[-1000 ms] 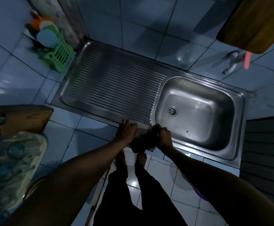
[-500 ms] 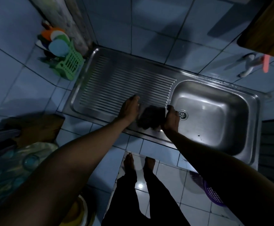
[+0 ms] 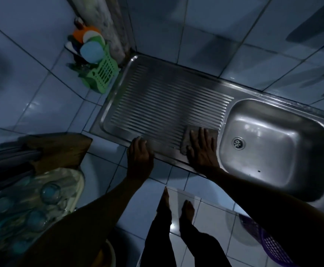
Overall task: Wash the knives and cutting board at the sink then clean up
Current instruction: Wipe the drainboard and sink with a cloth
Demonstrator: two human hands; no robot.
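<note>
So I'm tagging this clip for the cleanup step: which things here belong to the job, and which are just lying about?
In the job:
- cloth, pressed flat by the right hand
- ribbed drainboard
- sink basin
- left hand, resting on the drainboard's front edge

Lying about:
- green rack
- purple basket

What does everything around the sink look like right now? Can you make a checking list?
Surface: steel drainboard, ribbed, beside the sink basin.
Job's things: brownish cloth lies flat on the drainboard's near right corner; wooden cutting board on the counter at left; no knives clearly seen.
Clutter: green basket holding coloured items; tray of glasses; purple basket on the floor.
Hands: right hand presses flat on the cloth; left hand rests on the drainboard's front edge.
Cables: nothing seen.
Surroundings: blue tiled walls, dim light; basin drain uncovered.
</note>
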